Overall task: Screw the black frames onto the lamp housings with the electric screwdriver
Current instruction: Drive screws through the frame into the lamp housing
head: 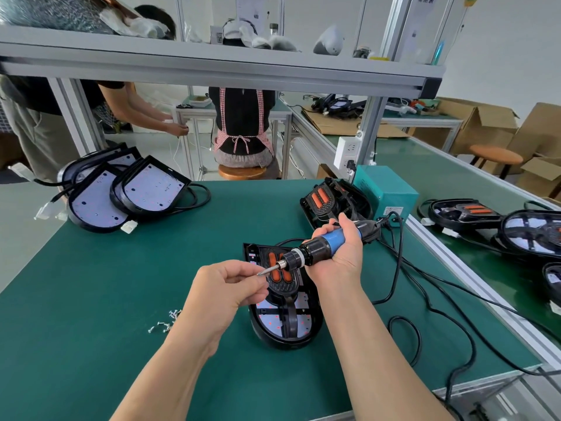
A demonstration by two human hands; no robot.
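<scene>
From the head view, a white label sits on the teal box (385, 189) at the back of the desk (106, 299), but its writing is too small to read. The papers hung up high are blurry too.

The right hand (337, 253) is wrapped tight around the blue electric screwdriver (318, 250). It holds the tool sideways above the lamp housing (306, 332). The left hand (230, 287) has its fingers curled in, right by the tip of the bit. I cannot tell if they pinch anything.

The lamp housing lies in the middle of the desk with its black frame (291, 320) on top. A few small screws (165, 322) lie just left of it. More housings (130, 189) are piled at the far left.

The desk has a green mat. Beyond it are other green benches, cardboard boxes (491, 123), round stools and people working.
</scene>
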